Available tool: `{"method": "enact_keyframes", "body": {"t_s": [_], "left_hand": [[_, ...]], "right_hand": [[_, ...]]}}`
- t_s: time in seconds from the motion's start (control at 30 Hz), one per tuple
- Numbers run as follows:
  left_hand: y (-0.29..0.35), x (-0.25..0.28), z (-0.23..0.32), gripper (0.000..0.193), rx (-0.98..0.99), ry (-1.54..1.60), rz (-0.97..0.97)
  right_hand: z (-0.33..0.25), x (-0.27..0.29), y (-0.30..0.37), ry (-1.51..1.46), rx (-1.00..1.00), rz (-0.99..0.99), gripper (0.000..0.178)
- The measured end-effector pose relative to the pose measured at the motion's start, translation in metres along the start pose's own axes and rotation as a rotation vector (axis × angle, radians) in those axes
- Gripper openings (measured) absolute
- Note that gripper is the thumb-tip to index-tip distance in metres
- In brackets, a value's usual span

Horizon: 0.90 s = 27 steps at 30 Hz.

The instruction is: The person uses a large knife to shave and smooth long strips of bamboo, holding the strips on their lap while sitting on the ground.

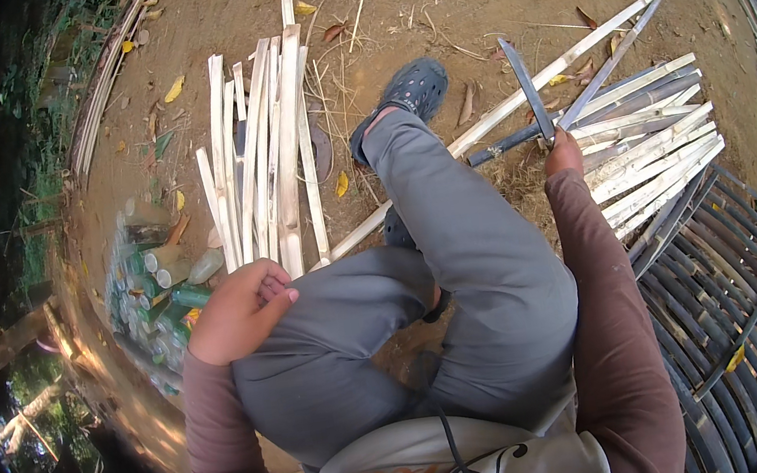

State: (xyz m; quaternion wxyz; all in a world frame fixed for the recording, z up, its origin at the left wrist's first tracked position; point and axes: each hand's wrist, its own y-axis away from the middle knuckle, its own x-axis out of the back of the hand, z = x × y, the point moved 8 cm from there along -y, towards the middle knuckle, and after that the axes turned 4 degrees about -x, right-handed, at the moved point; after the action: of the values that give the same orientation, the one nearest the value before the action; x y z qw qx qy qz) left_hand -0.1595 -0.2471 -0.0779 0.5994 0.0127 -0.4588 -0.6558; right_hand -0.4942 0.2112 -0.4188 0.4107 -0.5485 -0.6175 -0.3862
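My right hand [562,155] is closed around the lower end of a knife with a long dark blade [523,82], which points away and to the left. A flat greyish strip [614,61] slants away to the right from the same hand; I cannot tell whether it is gripped too. Beneath the knife, a long pale bamboo strip [565,62] crosses the ground near a dark pole [507,144]. My left hand [241,312] rests by my left thigh, its fingers loosely curled in and nothing visible in them.
Split bamboo slats [265,156] lie in a bundle at the left, beside a heap of glass bottles [166,274]. More slats [657,160] are stacked at the right, touching a dark slatted bamboo frame [734,287]. My shoe [415,88] stands on the dirt ground.
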Motion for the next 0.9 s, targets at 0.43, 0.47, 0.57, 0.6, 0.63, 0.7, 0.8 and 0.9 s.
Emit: {"method": "enact_keyframes", "body": {"t_s": [0.43,0.47,0.57,0.6,0.63,0.7,0.8,0.9], "left_hand": [[-0.004,0.007,0.009,0.019,-0.01,-0.093,0.017],[-0.005,0.006,0.01,0.019,-0.02,-0.097,0.018],[-0.002,0.007,0.02,0.02,-0.033,-0.125,0.017],[-0.003,0.006,0.023,0.021,-0.036,-0.138,0.009],[-0.003,0.002,0.026,0.021,-0.043,-0.144,0.001],[0.0,-0.003,0.029,0.023,-0.046,-0.164,0.019],[0.008,-0.013,0.042,0.024,-0.039,-0.187,0.023],[0.011,-0.02,0.065,0.026,-0.093,-0.238,0.007]], "right_hand": [[-0.029,-0.02,-0.002,0.519,0.307,-0.32,0.019],[-0.028,-0.023,-0.003,0.534,0.34,-0.326,0.018],[-0.026,-0.022,-0.007,0.55,0.389,-0.342,0.016],[-0.025,-0.019,-0.009,0.548,0.369,-0.342,0.016],[-0.023,-0.01,-0.011,0.554,0.349,-0.342,0.016],[-0.036,0.01,-0.018,0.531,0.329,-0.355,0.014],[-0.09,0.089,-0.022,0.417,0.486,-0.163,0.01],[-0.139,0.19,-0.026,0.338,0.459,-0.087,0.009]]}}
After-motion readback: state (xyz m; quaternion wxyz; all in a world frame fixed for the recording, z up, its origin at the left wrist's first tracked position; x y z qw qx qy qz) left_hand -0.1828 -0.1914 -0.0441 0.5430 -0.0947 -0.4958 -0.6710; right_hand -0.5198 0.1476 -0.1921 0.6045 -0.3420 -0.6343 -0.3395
